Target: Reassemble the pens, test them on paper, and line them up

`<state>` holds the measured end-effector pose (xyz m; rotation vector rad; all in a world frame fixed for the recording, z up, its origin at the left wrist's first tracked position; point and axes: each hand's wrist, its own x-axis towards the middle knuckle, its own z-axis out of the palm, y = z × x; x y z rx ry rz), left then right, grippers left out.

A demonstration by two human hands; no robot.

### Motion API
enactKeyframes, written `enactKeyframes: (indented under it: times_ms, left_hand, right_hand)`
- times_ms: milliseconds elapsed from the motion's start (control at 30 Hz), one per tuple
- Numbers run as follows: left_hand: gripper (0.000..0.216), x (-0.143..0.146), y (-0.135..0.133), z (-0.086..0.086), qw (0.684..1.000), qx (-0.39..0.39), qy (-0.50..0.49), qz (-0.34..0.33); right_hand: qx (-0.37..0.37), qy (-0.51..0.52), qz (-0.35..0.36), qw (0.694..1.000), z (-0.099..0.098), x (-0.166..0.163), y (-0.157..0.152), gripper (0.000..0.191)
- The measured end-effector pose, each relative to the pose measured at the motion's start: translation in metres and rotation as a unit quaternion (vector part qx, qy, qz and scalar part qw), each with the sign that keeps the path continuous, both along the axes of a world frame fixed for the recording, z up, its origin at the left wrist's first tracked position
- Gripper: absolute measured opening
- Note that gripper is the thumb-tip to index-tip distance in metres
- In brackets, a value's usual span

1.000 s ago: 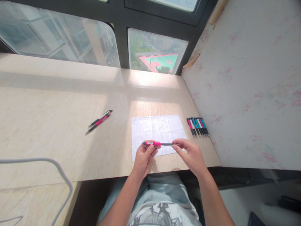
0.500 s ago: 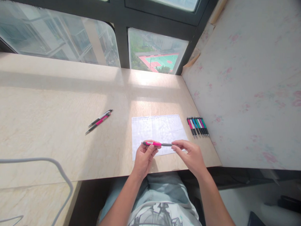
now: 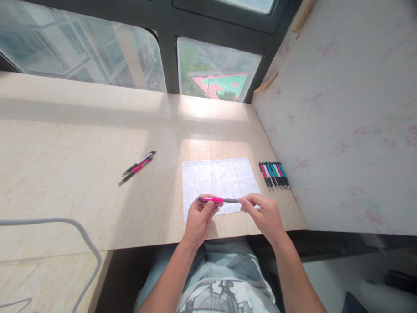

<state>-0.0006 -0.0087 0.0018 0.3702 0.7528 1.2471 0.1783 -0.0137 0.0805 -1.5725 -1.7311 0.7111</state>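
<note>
A pink and black pen lies level between my two hands, above the near part of a white sheet of paper. My left hand pinches its pink barrel, thumb in front and fingers behind. At the dark end on the other side, the fingertips of my right hand are closed round the tip, which they hide. To the right of the paper, several pens in pink, white, blue, green and purple lie side by side in a row.
Left of the paper lie a pink pen and a silver and black pen, close together. A grey cable curves over the table at the lower left. A flowered wall bounds the right side, windows the back.
My right hand's fingers have shifted very slightly at the pen's tip. My left hand and the pen stay where they were.
</note>
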Motion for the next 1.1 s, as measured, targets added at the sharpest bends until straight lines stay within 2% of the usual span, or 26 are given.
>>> enactKeyframes:
  times_ms: [100, 200, 433, 733, 1000, 1100]
  left_hand:
    - [0.025, 0.0, -0.0003, 0.0006, 1.0, 0.0, 0.003, -0.007]
    - [0.025, -0.0001, -0.0003, 0.0005, 1.0, 0.003, 0.003, -0.008]
    - [0.029, -0.0004, 0.0028, -0.0027, 0.999, -0.021, -0.009, 0.027]
    - [0.026, 0.0001, 0.0032, -0.0034, 0.999, -0.02, -0.011, 0.024]
    - [0.022, 0.001, 0.001, -0.0015, 1.0, -0.001, 0.003, 0.006]
    - [0.024, 0.001, 0.0016, -0.0007, 1.0, -0.006, 0.004, 0.008]
  right_hand:
    - [-0.003, -0.022, 0.004, 1.0, -0.0018, 0.0005, 0.0007, 0.044]
    - [-0.009, -0.016, 0.009, 1.0, -0.0046, 0.0009, 0.0014, 0.047]
    - [-0.033, 0.073, 0.004, 0.997, -0.0096, 0.0051, 0.0014, 0.029]
    - [0.012, 0.028, 0.005, 1.0, -0.0064, 0.0035, 0.002, 0.02]
    - [-0.012, -0.023, 0.024, 0.999, -0.005, 0.0018, 0.0027, 0.041]
    - [-0.022, -0.012, 0.033, 0.999, -0.0057, 0.001, 0.0034, 0.041]
